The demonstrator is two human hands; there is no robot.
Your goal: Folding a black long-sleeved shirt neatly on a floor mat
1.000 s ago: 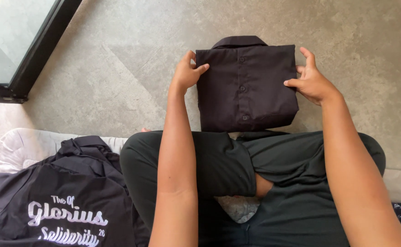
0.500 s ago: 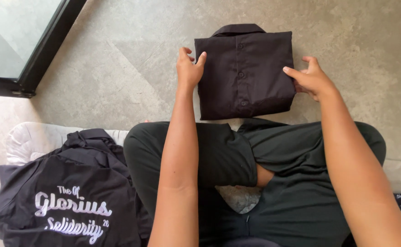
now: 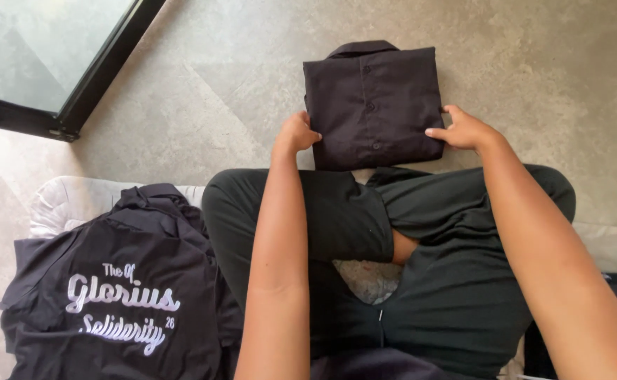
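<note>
We are looking at two dark shirts: one folded shirt (image 3: pixel 373 102) lying on the grey floor (image 3: pixel 203 91) just past our crossed knees, and one loose printed shirt (image 3: pixel 115 295) lying on the cushion (image 3: pixel 62 204) at our left. Our left hand (image 3: pixel 296 132) is pinching the folded shirt's left edge; our right hand (image 3: pixel 463 129) is pressing fingertips on its right edge. Compared with half a second ago, both hands are sitting lower on the shirt. Bare floor is lying open around it, and a dark window frame (image 3: pixel 104 67) is running far left.
</note>
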